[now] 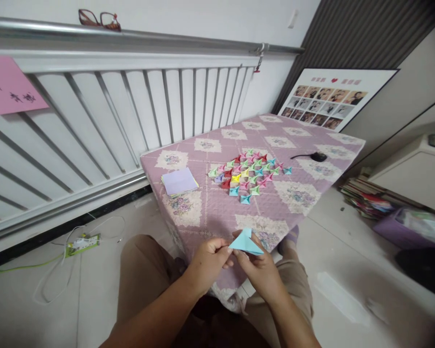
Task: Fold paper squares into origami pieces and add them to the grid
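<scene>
A light blue folded paper (245,243) is held between my two hands above the near corner of the table. My left hand (210,261) pinches its left tip with thumb and fingers. My right hand (258,268) grips it from below and behind, the thumb near its lower edge. The paper has a triangular front and a small square flap standing up at the top. Beyond it, several small folded paper pieces (245,175) in many colours stand in close rows on the tablecloth. A stack of square paper sheets (180,182), lilac on top, lies at the left.
The pink floral tablecloth (217,212) covers the table. A black object with a thin handle (318,156) lies at its right. Behind are a white radiator (188,104) and a framed photo board (321,101). A power strip (82,245) sits on the floor at left.
</scene>
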Tool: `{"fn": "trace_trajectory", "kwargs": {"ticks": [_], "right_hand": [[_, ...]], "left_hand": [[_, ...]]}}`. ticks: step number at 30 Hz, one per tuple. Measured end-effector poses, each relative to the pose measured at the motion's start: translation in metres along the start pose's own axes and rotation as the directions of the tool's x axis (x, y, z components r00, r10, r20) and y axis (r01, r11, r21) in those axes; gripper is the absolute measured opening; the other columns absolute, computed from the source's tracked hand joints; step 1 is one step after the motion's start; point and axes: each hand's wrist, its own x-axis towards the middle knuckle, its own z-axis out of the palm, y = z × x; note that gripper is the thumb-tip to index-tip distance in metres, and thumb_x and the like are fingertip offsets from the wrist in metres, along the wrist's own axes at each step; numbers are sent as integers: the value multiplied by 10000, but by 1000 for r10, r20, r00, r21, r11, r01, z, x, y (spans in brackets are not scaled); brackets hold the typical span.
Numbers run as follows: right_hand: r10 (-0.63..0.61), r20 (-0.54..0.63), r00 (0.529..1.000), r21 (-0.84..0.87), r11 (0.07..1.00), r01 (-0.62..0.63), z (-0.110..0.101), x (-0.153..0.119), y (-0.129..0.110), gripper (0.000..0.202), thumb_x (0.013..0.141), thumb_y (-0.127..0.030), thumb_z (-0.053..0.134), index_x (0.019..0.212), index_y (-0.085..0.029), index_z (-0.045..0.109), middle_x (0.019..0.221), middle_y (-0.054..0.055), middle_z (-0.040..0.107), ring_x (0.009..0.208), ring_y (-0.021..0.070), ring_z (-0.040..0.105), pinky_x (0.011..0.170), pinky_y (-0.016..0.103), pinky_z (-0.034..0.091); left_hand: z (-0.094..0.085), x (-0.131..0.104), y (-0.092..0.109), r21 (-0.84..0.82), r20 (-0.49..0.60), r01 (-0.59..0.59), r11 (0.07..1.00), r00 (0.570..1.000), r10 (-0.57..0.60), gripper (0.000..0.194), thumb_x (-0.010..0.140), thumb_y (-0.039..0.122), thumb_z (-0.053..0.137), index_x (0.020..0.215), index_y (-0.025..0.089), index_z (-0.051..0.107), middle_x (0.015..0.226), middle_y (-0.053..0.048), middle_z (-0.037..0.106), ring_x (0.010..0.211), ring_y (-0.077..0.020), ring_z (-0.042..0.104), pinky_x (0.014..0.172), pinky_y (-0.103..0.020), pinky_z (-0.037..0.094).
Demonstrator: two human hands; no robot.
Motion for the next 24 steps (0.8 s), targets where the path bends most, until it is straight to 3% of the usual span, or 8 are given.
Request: {"fn": "trace_trajectory", "kwargs": {"ticks": [8, 15, 19, 24], "right_hand": [[-1, 21, 1000, 11, 1000, 1, 2, 0, 1, 134, 879, -315, 535, 829, -211, 603, 963, 39, 559, 908, 179, 553, 856, 299, 445], [-41, 36, 998, 12, 999, 41, 0, 4, -19, 89, 870, -254, 528, 828, -201, 586, 862, 14, 534, 822, 151, 540, 764, 260, 438], [-21, -19, 1000, 57, 998, 22, 0, 4, -22, 83, 856, -266, 547, 891, -204, 590, 854, 9, 539, 793, 145, 543, 725, 252, 434], [-37, -93, 995, 63, 997, 43, 2, 2, -13, 139, 856, -298, 550, 778, -199, 610, 826, 16, 557, 822, 161, 548, 770, 276, 427]], "left_hand": [[1, -1, -1, -97, 9, 30, 995, 1000, -30, 325, 682, 446, 678, 778, 141, 620, 613, 12, 557, 570, -106, 512, 570, -229, 402], [-2, 2, -13, -203, -6, 7, 979, 1000, -8, 374, 699, 476, 710, 796, 125, 625, 638, 5, 564, 555, -90, 493, 540, -217, 373], [-3, 4, -18, -241, -5, 35, 970, 999, -37, 380, 691, 472, 728, 811, 126, 624, 628, 13, 560, 537, -81, 484, 530, -211, 365], [-1, 5, -21, -233, -16, 34, 972, 999, -39, 348, 681, 443, 736, 783, 131, 618, 608, 22, 548, 530, -81, 479, 526, -211, 361]]}}
